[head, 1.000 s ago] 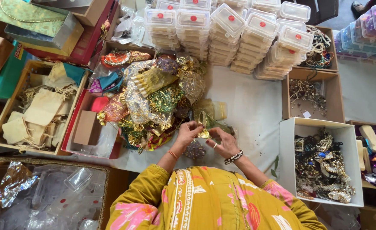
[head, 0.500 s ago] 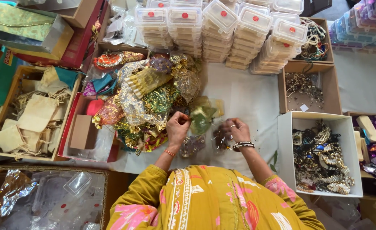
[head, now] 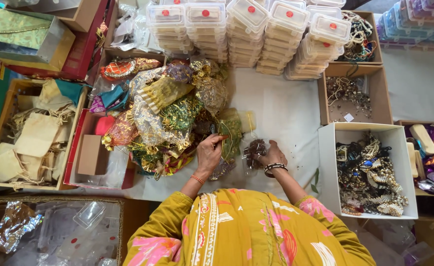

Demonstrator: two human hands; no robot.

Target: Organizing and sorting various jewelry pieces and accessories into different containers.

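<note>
Near the frame's centre, the left hand [head: 209,153] pinches its fingers together on the lower edge of a green and gold organza pouch [head: 230,132], which lies on the white table [head: 286,111] with its long axis running up the frame, its mouth toward the stacked clear plastic boxes [head: 249,32]. Just right of it, the right hand [head: 272,153] closes its fingers on a small clear packet of dark beads [head: 254,149], left of the white box of jewellery [head: 369,172].

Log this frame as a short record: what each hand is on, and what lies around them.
left hand: fingers on a green-gold pouch
right hand: resting on a small clear packet of dark beads
surface: white cloth
left of hands: heap of shiny pouches
right: white box of jewellery
far edge: stacked clear lidded boxes
</note>
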